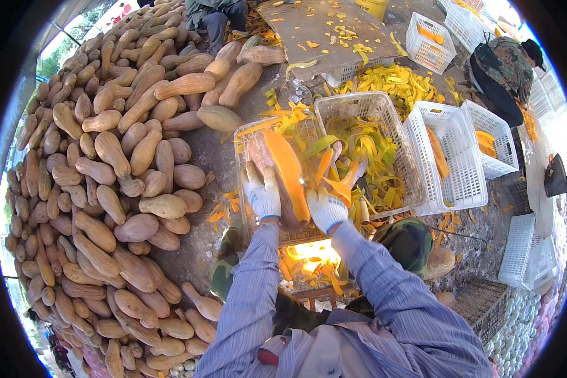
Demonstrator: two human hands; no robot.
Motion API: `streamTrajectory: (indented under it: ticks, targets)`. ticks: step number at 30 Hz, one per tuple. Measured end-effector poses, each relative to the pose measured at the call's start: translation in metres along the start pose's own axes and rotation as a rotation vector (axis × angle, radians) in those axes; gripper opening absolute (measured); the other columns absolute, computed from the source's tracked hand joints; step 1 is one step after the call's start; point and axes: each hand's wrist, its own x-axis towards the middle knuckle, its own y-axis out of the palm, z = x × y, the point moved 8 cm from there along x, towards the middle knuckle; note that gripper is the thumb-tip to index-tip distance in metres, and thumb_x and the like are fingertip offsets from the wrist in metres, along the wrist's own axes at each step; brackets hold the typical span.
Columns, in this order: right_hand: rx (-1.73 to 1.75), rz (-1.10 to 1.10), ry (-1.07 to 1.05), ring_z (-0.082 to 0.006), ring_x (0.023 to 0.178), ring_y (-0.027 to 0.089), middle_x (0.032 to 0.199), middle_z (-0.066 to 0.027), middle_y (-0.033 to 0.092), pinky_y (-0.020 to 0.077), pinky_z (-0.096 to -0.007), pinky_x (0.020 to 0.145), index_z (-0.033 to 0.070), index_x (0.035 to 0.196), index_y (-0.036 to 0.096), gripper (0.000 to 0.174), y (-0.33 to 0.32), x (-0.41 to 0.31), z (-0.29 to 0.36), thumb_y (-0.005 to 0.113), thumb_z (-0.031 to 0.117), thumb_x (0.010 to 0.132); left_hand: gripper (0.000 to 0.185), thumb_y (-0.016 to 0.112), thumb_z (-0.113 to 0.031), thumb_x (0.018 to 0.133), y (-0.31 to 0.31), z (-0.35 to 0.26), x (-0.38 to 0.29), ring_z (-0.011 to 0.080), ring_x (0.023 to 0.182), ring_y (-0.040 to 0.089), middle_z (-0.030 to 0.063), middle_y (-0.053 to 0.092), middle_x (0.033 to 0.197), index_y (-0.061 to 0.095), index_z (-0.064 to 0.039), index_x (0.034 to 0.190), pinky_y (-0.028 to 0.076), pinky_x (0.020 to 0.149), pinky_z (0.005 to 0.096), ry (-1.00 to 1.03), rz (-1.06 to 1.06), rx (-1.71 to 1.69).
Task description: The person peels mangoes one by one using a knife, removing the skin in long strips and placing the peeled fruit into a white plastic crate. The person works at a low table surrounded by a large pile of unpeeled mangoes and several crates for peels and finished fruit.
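A butternut-type squash [283,182] lies lengthwise over a plastic crate [240,165] in front of me, with a broad strip of bright orange flesh bared along its top. Gloved in white knit, my left hand [262,191] presses on its left side, fingers pointing away from me. My right hand [327,208], in a matching glove, is curled at the squash's right edge around a peeler that is mostly hidden; only a small metal glint shows at the fingertips. Curled strips of orange peel [338,189] stand up around that hand.
Unpeeled squash [123,156] form a large heap on the left. A crate of peelings [406,179] stands at my right, beside white crates [472,189] holding peeled squash [437,153]. A light wooden-looking handle [365,211] lies among the peelings. Other people sit at top centre and far right.
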Motion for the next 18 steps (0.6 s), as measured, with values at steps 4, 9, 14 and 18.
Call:
streamTrajectory:
  ticks: [4, 9, 14, 18]
  targets:
    - [0.23, 0.208, 0.286, -0.0452, 0.131, 0.068, 0.141, -0.0277, 0.07, 0.0511, -0.0538, 0.114, 0.004, 0.131, 0.075, 0.061, -0.017, 0.148, -0.028, 0.035, 0.044, 0.108, 0.071, 0.06, -0.042, 0.107, 0.012, -0.024, -0.005, 0.0537, 0.147, 0.049, 0.0376, 0.044, 0.163, 0.049, 0.002, 0.161, 0.041, 0.123, 0.0544, 0.041, 0.035, 0.073]
    - [0.117, 0.364, 0.219, -0.0453, 0.142, 0.061, 0.153, -0.0275, 0.062, 0.0467, -0.053, 0.12, 0.003, 0.146, 0.068, 0.062, 0.012, 0.214, -0.048, 0.038, 0.043, 0.109, 0.075, 0.06, -0.047, 0.106, 0.028, -0.022, -0.006, 0.0506, 0.152, 0.044, 0.0343, 0.042, 0.166, 0.047, -0.001, 0.165, 0.036, 0.127, 0.0513, 0.039, 0.077, 0.167]
    - [0.06, 0.205, 0.054, -0.0466, 0.106, 0.076, 0.126, -0.0302, 0.073, 0.0606, -0.0578, 0.092, 0.001, 0.123, 0.068, 0.043, 0.012, 0.102, -0.012, 0.041, 0.031, 0.11, 0.076, 0.066, -0.044, 0.104, 0.006, -0.006, -0.006, 0.0505, 0.147, 0.05, 0.0349, 0.049, 0.16, 0.049, 0.001, 0.163, 0.04, 0.125, 0.0525, 0.009, 0.039, 0.077]
    - [0.128, 0.16, 0.168, -0.0473, 0.094, 0.078, 0.116, -0.0288, 0.073, 0.0627, -0.0588, 0.079, 0.001, 0.123, 0.066, 0.034, 0.053, 0.002, -0.006, 0.047, 0.023, 0.106, 0.077, 0.065, -0.045, 0.104, 0.013, -0.01, -0.003, 0.0496, 0.149, 0.049, 0.0343, 0.046, 0.163, 0.047, 0.0, 0.164, 0.039, 0.126, 0.0511, -0.005, 0.085, 0.056]
